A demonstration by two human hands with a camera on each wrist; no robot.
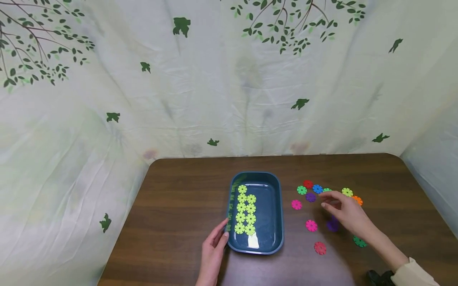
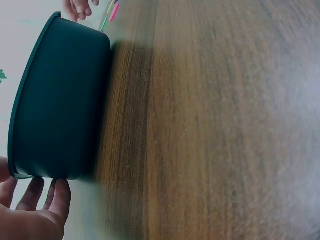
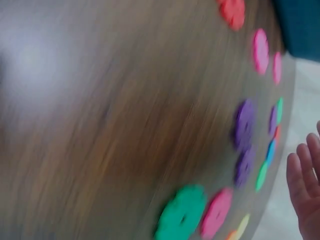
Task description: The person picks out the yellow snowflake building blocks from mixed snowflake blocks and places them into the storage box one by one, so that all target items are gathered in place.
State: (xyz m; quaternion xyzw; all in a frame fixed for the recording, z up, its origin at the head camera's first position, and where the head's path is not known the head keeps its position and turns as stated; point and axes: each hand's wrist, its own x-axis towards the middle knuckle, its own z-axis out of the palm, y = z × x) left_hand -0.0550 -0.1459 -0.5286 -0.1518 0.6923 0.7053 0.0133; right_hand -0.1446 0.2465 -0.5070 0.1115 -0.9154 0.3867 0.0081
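Note:
My left hand (image 1: 213,248) grips the left side of a dark blue tray (image 1: 273,214); in the left wrist view its fingertips (image 2: 61,187) meet the outer wall under the rim. Yellow-green flower-shaped discs (image 1: 241,207) lie in two columns in the tray's left half. My right hand (image 1: 345,210) hovers over loose flower discs on the table's right side, fingers loosely bent, nothing seen between them. A green disc (image 1: 327,190) lies by its fingertips, partly hidden. Just beyond the hand sit a yellow-green disc (image 1: 347,192) and an orange disc (image 1: 357,200).
Around the right hand lie blue (image 1: 317,188), purple (image 1: 310,197), pink (image 1: 311,225) and red (image 1: 320,248) discs, with another green disc (image 1: 359,241) under the forearm. A dark object (image 1: 379,278) sits by the right sleeve. A printed curtain (image 1: 229,99) hangs behind the wooden table (image 1: 179,198).

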